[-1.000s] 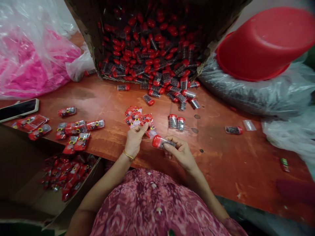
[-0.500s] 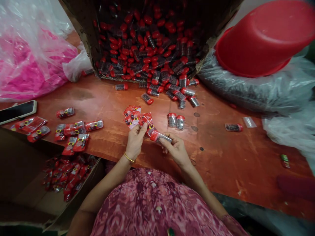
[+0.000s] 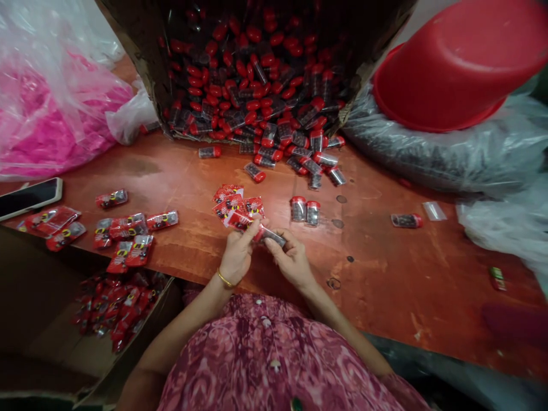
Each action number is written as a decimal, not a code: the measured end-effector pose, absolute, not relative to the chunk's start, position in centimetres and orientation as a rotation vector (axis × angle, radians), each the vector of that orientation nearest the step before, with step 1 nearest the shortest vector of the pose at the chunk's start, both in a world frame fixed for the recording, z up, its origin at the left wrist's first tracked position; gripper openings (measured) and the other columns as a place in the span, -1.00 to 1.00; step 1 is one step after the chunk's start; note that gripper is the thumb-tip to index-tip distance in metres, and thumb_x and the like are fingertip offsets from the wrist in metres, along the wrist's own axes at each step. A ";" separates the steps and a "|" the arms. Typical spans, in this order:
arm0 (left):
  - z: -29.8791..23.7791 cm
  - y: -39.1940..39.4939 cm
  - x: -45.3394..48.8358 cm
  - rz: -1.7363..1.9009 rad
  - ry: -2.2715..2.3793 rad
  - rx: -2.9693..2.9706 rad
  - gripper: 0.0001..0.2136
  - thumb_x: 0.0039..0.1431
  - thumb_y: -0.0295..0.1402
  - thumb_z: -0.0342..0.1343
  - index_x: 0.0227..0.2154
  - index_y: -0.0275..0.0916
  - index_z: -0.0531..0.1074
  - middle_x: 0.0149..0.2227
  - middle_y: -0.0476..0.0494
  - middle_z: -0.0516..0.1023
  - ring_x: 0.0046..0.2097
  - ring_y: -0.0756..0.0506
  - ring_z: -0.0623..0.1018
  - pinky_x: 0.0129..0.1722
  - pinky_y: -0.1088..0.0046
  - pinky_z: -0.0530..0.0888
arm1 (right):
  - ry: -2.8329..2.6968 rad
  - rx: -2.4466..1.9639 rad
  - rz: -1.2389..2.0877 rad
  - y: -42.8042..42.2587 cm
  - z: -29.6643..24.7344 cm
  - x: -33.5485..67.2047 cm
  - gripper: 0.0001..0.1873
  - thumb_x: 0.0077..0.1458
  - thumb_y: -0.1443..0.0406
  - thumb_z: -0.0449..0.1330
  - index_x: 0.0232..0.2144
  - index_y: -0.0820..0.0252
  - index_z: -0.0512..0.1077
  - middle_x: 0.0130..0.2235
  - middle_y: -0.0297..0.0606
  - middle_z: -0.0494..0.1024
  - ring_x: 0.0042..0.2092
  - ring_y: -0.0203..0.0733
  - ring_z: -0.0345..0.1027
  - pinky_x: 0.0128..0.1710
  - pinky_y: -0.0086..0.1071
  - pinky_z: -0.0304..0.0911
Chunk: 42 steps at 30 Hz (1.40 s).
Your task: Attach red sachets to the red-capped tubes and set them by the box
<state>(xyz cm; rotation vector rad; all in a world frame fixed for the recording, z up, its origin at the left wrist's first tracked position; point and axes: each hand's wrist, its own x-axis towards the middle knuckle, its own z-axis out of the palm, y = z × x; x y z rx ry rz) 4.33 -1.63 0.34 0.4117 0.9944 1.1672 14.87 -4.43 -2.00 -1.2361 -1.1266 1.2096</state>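
Observation:
My left hand (image 3: 237, 254) pinches a fan of red printed packets (image 3: 234, 208) above the red-brown table (image 3: 385, 268). My right hand (image 3: 291, 260) is closed on a small clear vial with a red cap (image 3: 270, 235), its capped end pushed into one of the packets between my two hands. Both hands touch near the table's front edge. Two more red-capped vials (image 3: 305, 210) stand upright just beyond my right hand.
A tipped cardboard box (image 3: 141, 63) spills several red-capped vials (image 3: 274, 142) at the back. Filled packets (image 3: 128, 234) lie at the left, above a carton (image 3: 111, 308) holding more. A phone (image 3: 28, 197), pink plastic bags (image 3: 51, 114), a red basin (image 3: 458, 63) and a stray vial (image 3: 406, 220) surround them.
My right hand moved left with the vial until it met the left hand; the vial's red cap has gone into a packet. The view shifted slightly downward.

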 end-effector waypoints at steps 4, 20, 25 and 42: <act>0.4 -1.2 4.0 1.197 0.987 0.404 -0.66 -0.32 -0.26 0.38 -0.42 -0.30 0.50 -0.46 -0.08 0.59 -0.32 -0.06 0.57 -0.19 0.40 0.43 | -1.104 -1.205 1.271 -4.4 -1.9 14.4 -0.78 0.02 0.15 0.16 -0.35 0.18 0.35 -0.60 -0.50 0.27 -0.63 -0.44 0.04 -0.65 -0.52 0.01; -0.6 -0.9 3.5 1.078 0.964 0.687 -0.73 -0.22 -0.22 0.33 -0.44 -0.29 0.56 -0.41 -0.12 0.61 -0.37 -0.05 0.55 -0.27 0.43 0.45 | -0.946 -1.092 1.417 -4.5 -2.2 13.2 -0.65 0.01 -0.01 0.13 -0.36 0.14 0.30 -0.61 -0.53 0.20 -0.67 -0.46 -0.02 -0.67 -0.51 0.07; -0.3 -1.0 3.2 1.057 0.948 0.672 -0.74 -0.17 -0.20 0.30 -0.44 -0.28 0.55 -0.49 -0.09 0.56 -0.49 0.00 0.49 -0.46 0.50 0.43 | -0.858 -1.018 1.458 -4.7 -1.9 13.3 -0.63 0.01 -0.02 0.14 -0.31 0.12 0.27 -0.66 -0.58 0.20 -0.70 -0.46 0.02 -0.67 -0.53 0.09; 0.4 -0.8 3.8 1.186 0.956 0.543 -0.69 -0.27 -0.19 0.34 -0.47 -0.30 0.51 -0.48 -0.05 0.55 -0.41 0.01 0.50 -0.33 0.50 0.42 | -1.222 -1.298 1.064 -5.2 -2.2 14.3 -0.79 0.07 0.15 0.10 -0.27 0.14 0.33 -0.55 -0.42 0.36 -0.61 -0.41 0.14 -0.63 -0.49 0.10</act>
